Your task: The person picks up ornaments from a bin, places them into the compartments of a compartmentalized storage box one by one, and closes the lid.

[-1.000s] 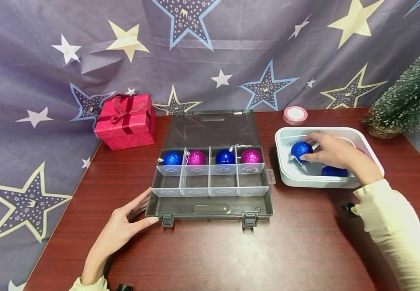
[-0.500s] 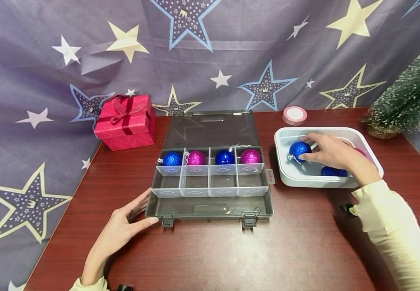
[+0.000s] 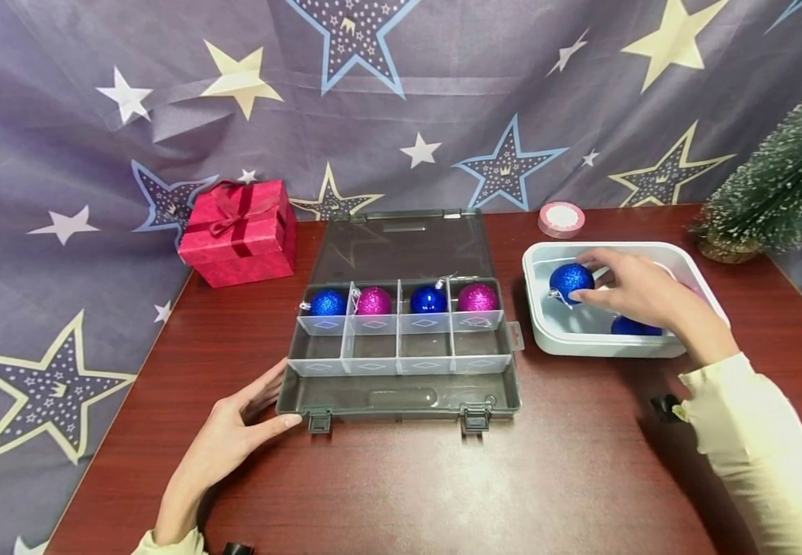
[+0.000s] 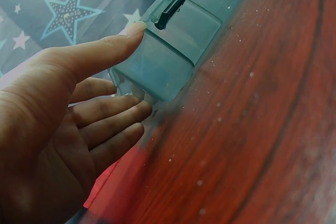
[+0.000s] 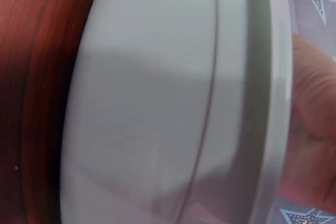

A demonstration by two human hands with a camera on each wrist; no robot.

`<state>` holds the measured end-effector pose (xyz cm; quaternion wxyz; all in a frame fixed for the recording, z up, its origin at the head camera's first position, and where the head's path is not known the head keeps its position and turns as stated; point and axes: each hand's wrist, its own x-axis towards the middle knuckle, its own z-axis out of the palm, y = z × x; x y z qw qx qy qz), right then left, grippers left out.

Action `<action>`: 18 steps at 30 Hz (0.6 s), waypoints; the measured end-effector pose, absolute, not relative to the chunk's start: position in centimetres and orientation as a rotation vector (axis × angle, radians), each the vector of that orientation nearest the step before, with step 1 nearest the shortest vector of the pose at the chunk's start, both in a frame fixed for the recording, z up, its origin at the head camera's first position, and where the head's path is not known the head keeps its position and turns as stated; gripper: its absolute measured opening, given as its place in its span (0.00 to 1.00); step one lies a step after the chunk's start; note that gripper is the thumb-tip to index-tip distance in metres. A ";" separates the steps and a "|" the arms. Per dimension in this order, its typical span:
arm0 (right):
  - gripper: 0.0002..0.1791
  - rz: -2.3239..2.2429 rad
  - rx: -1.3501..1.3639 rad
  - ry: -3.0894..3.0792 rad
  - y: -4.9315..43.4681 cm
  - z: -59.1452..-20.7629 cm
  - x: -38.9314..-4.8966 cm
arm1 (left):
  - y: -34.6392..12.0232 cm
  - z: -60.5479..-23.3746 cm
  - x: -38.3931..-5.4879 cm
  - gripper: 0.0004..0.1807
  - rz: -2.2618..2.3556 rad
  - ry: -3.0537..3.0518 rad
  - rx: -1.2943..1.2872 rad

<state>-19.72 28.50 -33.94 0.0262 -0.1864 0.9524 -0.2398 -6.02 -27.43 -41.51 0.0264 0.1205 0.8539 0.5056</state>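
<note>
My right hand (image 3: pixel 640 291) reaches into the white tub (image 3: pixel 605 347) and holds a glittery blue bauble (image 3: pixel 571 282) between thumb and fingers. Another dark blue bauble (image 3: pixel 633 327) lies in the tub below the palm. In the right wrist view the tub's wall (image 5: pixel 152 87) covers most of that hand. To the left, a clear grey compartment box (image 3: pixel 401 398) stands with its lid tilted back. Its back row carries blue (image 3: pixel 328 302), pink (image 3: pixel 374 301), shiny blue (image 3: pixel 429 299) and pink (image 3: pixel 477 297) baubles. My left hand (image 3: pixel 227 435) touches the box's front left corner, fingers extended.
A red gift box (image 3: pixel 240 233) with a ribbon sits at the back left. Behind the tub lies a pink ribbon roll (image 3: pixel 561 220), and a small frosted tree (image 3: pixel 779 173) stands at the right. A starry cloth (image 3: pixel 401 92) hangs behind the table.
The right hand and the blue bauble have shifted slightly up and left within the tub. My left hand stays at the box corner.
</note>
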 end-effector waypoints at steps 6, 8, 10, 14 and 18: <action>0.28 -0.768 -0.647 2.987 27.9 -33.4 -18.9 | -27.5 -41.6 -6.1 0.42 1.568 2.641 0.379; 0.28 -0.769 -0.671 3.004 27.8 -33.2 -18.7 | -27.5 -41.6 -6.1 0.42 1.572 2.643 0.382; 0.28 -0.766 -0.708 3.014 27.7 -33.0 -18.4 | -27.5 -41.6 -6.1 0.42 1.575 2.644 0.383; 0.28 -0.777 -0.763 3.022 27.4 -32.7 -18.0 | -27.5 -41.6 -6.1 0.42 1.581 2.644 0.389; 0.29 -0.792 -0.777 3.033 27.1 -32.5 -17.6 | -27.5 -41.6 -6.1 0.43 1.575 2.645 0.384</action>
